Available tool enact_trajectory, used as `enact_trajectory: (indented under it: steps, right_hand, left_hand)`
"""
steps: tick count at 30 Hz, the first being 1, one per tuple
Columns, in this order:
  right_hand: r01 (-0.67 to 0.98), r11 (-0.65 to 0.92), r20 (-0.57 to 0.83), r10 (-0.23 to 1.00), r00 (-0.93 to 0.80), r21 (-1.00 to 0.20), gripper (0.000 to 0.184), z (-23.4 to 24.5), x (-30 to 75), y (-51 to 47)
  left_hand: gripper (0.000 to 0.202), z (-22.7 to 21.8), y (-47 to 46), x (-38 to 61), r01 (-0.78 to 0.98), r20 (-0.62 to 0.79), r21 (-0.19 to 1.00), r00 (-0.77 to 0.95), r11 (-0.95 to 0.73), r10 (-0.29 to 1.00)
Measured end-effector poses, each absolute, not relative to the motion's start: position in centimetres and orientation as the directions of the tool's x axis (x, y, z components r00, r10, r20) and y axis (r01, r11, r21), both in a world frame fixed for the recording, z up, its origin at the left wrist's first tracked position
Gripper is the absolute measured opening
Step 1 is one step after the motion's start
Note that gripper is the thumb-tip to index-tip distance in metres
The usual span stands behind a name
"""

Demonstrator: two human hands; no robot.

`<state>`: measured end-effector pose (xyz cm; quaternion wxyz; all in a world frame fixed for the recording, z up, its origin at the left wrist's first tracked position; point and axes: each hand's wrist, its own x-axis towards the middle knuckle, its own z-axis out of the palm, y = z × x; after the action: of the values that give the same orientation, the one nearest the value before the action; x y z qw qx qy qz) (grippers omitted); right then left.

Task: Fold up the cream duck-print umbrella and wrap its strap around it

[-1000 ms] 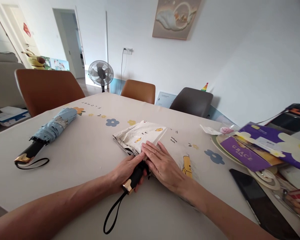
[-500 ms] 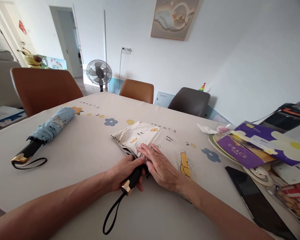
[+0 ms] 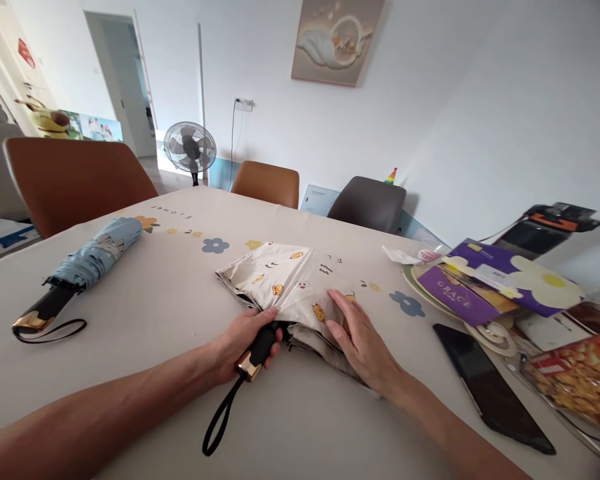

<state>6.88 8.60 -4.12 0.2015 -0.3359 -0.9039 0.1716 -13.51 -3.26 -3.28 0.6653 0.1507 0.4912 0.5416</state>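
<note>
A cream folding umbrella (image 3: 280,283) with small yellow cartoon prints lies collapsed on the table (image 3: 180,293), its fabric loosely spread. My left hand (image 3: 243,340) is closed round its black handle with a gold band (image 3: 253,357); a black wrist strap (image 3: 220,420) trails toward me. My right hand (image 3: 363,340) lies flat with fingers spread on the fabric's right side, pressing it down.
A folded light-blue umbrella (image 3: 80,267) lies at the left. A dark phone (image 3: 490,387), a plate (image 3: 420,287) under purple boxes (image 3: 485,280) and a snack packet (image 3: 580,377) crowd the right. Chairs (image 3: 70,183) ring the table; a fan (image 3: 190,148) stands behind.
My right hand slid from the umbrella's neck near the handle out to the right over the fabric, which now lies further spread. The left hand kept its grip on the handle.
</note>
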Motion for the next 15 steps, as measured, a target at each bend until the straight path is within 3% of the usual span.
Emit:
enact_trajectory:
  steps: [6,15]
  right_hand:
    - [0.662,0.396,0.141,0.903,-0.405,-0.637,0.06,-4.3,8.3,8.4]
    - [0.438,0.054,0.02,0.996,-0.083,-0.897,0.046,-3.5,9.6,10.0]
  left_hand:
    - [0.023,-3.0,-2.7,-12.1,-0.595,-0.503,0.717,-0.081,0.363,0.86]
    - [0.028,-3.2,-1.4,-9.9,-0.526,-0.51,0.754,-0.091,0.394,0.855]
